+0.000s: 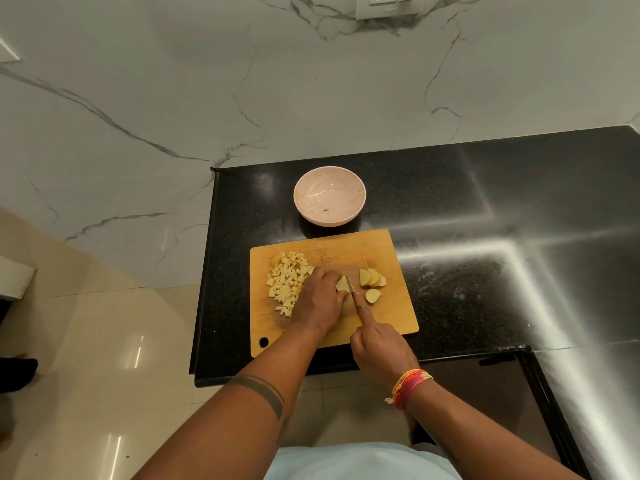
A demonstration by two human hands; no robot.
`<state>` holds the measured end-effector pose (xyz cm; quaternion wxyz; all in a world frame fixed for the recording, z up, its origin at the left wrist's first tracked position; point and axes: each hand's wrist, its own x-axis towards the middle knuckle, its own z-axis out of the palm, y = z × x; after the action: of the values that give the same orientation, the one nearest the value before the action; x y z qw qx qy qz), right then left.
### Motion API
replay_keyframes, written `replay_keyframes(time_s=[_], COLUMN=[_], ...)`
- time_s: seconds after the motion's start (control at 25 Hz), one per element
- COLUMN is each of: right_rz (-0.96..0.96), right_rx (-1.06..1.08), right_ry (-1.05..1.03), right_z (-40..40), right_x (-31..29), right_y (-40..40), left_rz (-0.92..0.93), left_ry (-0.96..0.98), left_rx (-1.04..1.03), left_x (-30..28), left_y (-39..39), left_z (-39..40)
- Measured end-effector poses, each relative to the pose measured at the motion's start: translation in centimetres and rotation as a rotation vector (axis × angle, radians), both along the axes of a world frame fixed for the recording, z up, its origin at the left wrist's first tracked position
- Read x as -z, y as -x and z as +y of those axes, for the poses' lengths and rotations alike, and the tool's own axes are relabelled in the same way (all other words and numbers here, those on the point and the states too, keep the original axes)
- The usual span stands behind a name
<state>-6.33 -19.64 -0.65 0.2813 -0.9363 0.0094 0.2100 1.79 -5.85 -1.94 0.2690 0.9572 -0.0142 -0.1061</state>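
A wooden cutting board (391,317) lies on the black counter. My left hand (320,303) grips a peeled potato piece (342,284) in the middle of the board. My right hand (379,348) holds a knife (352,292) with a yellow handle, index finger along the blade's back, the blade standing against the potato piece. Several potato slices (371,278) lie to the right of the blade, one more slice (373,295) just below them. A pile of diced potato (285,280) sits on the board's left part.
An empty pink bowl (329,195) stands behind the board. The black counter (485,237) stretches to the right; its left edge (204,271) drops to a tiled floor. A marble wall with a socket plate (389,5) rises at the back.
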Motion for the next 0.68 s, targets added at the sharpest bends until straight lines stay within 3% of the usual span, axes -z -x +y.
replay_keyframes(time_s=[0.68], right_rz=[-0.079], right_rx=[-0.069], right_ry=[0.095], right_z=[0.3], right_x=[0.2], right_y=[-1.0], left_rz=[-0.041], left_ry=[0.005], left_rx=[0.006], left_x=[-0.3], left_y=[-0.3], left_z=[0.1])
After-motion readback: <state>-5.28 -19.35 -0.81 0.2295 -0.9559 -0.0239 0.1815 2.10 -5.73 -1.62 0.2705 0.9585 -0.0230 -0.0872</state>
